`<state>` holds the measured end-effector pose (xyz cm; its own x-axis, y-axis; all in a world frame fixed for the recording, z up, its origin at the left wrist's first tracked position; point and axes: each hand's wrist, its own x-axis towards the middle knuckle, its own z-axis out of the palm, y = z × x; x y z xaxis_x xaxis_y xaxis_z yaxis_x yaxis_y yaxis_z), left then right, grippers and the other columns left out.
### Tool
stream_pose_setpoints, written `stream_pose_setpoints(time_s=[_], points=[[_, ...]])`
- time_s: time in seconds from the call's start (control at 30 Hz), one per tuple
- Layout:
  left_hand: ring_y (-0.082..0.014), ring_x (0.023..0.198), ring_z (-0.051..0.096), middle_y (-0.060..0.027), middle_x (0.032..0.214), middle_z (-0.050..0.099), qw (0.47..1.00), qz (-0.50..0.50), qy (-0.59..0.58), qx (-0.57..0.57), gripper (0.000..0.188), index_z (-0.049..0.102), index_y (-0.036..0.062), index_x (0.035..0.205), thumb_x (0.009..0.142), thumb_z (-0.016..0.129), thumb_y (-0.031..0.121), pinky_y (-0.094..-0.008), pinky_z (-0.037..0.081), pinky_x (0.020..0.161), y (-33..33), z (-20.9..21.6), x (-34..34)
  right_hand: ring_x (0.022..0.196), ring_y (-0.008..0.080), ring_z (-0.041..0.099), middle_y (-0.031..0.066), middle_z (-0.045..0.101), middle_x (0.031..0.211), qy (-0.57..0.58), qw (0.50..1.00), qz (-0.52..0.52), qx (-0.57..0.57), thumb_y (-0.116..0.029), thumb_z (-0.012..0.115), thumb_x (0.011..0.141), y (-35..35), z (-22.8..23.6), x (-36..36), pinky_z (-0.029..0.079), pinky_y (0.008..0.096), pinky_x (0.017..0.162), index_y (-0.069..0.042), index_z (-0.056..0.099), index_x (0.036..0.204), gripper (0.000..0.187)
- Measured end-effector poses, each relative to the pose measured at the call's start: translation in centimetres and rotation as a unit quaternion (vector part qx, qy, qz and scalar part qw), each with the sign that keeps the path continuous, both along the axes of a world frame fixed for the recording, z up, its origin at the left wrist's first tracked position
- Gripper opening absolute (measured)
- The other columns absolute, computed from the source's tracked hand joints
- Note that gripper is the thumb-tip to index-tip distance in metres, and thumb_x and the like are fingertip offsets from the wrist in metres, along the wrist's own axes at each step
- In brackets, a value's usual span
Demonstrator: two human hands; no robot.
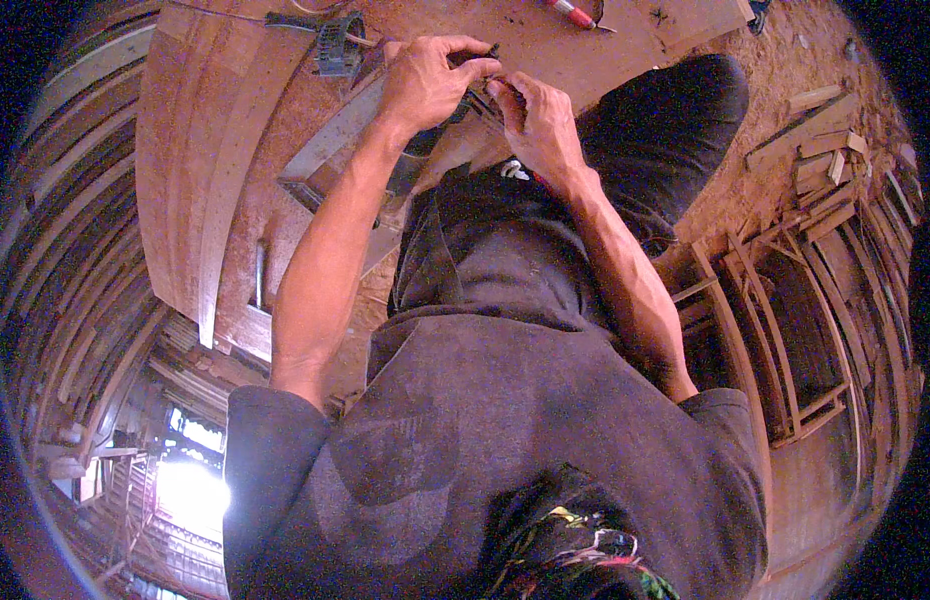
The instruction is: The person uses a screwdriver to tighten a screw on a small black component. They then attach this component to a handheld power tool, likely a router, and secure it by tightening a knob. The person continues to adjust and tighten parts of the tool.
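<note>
My left hand [430,82] and my right hand [538,122] meet above my lap, fingertips nearly touching. The left thumb and forefinger are pinched together beside a small dark bit [494,50], too small to name. My right thumb and fingers are also closed at their tips, and whatever they hold is hidden. Just under the hands lies a grey metal-edged piece [330,150], slanted and partly covered by my left forearm. Beyond my left hand, a dark ribbed block [338,46] with a cord rests on the reddish-brown work surface [515,35].
A red-and-white pointed tool [575,13] lies at the far edge. Long wooden panels [190,150] stretch along the left, near an upright metal rod [260,272]. At right are scrap wood pieces [825,150] and wooden frames [785,330]. My bent knee [685,120] takes up the right side.
</note>
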<state>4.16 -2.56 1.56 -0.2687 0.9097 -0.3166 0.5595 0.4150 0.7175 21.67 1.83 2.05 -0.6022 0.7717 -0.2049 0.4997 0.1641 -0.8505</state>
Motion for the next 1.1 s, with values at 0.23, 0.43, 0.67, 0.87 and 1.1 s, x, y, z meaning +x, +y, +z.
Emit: stream_pose_setpoints(time_s=[0.23,0.43,0.67,0.87,1.1], points=[[-0.0222,0.078,0.071,-0.0068,0.085,0.077,1.000,-0.003,0.001,0.026,0.033,0.081,0.0203,0.103,0.087,0.072,0.047,-0.0413,0.042,0.087,-0.3,-0.5,-0.1,0.081,0.0456,0.067,0.0249,0.070,0.088,-0.051,0.995,0.047,-0.077,-0.024,0.059,0.098,1.2,0.4,0.1,0.052,0.0513,0.070,-0.001,0.071,0.103,0.026],[-0.0216,0.077,0.071,-0.0068,0.086,0.077,1.000,-0.010,0.007,0.011,0.031,0.081,0.0196,0.103,0.087,0.072,0.045,-0.0408,0.042,0.087,-0.2,0.0,-0.1,0.069,0.0216,0.064,0.0116,0.070,0.078,-0.010,0.965,0.022,-0.261,-0.031,0.056,0.102,1.4,-0.5,0.5,0.051,0.0397,0.067,0.001,0.071,0.104,0.036],[-0.0211,0.076,0.072,-0.0062,0.082,0.076,1.000,-0.014,0.007,0.020,0.032,0.080,0.0185,0.104,0.088,0.072,0.045,-0.0411,0.042,0.087,-0.2,-0.1,-0.2,0.071,0.0176,0.061,0.0084,0.068,0.079,0.004,0.947,-0.010,-0.322,-0.033,0.055,0.104,1.1,-0.1,0.2,0.049,0.0366,0.067,0.004,0.070,0.102,0.040],[-0.0302,0.092,0.074,-0.0136,0.102,0.077,0.999,-0.028,0.034,-0.017,0.038,0.079,0.0126,0.109,0.086,0.076,0.044,-0.0395,0.056,0.086,0.3,0.5,-0.3,0.074,0.0318,0.068,0.0210,0.070,0.081,-0.023,0.982,0.006,-0.188,-0.034,0.049,0.105,-0.5,-1.8,-0.1,0.052,0.0443,0.072,0.006,0.067,0.099,0.044],[-0.0301,0.092,0.074,-0.0149,0.102,0.076,0.999,-0.021,0.028,-0.027,0.038,0.079,0.0122,0.109,0.086,0.076,0.043,-0.0393,0.057,0.085,0.4,1.0,-0.3,0.076,0.0269,0.071,0.0198,0.072,0.084,0.040,0.969,-0.073,-0.234,-0.033,0.058,0.102,-1.3,-2.2,-0.1,0.054,0.0417,0.070,0.004,0.068,0.099,0.038]])
